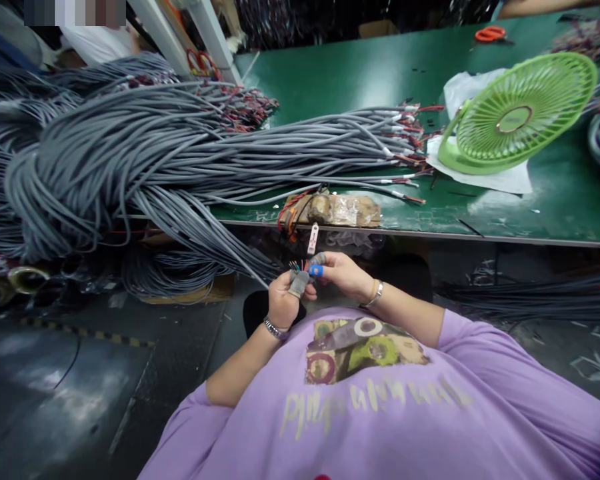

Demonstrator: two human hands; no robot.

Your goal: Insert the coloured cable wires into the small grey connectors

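My left hand point(284, 300) is closed around the end of a grey cable point(257, 275), with tape wrapped on its thumb. Thin coloured wires point(295, 267) fan out just above that grip. Close beside it, my right hand point(347, 275) has its fingertips pinched together at the wires; a blue wrap point(316, 271) and grey tape cover some of its fingers. Both hands are in front of my body, below the table's front edge. Exactly which strands the right fingers hold is too small to make out.
A large pile of grey cables point(180, 147) spreads over the green table point(340, 73), some drooping off its front edge. A wooden block point(355, 210) with wires sits at that edge. To the right stands a green fan point(525, 113); orange-handled scissors point(491, 35) lie behind it.
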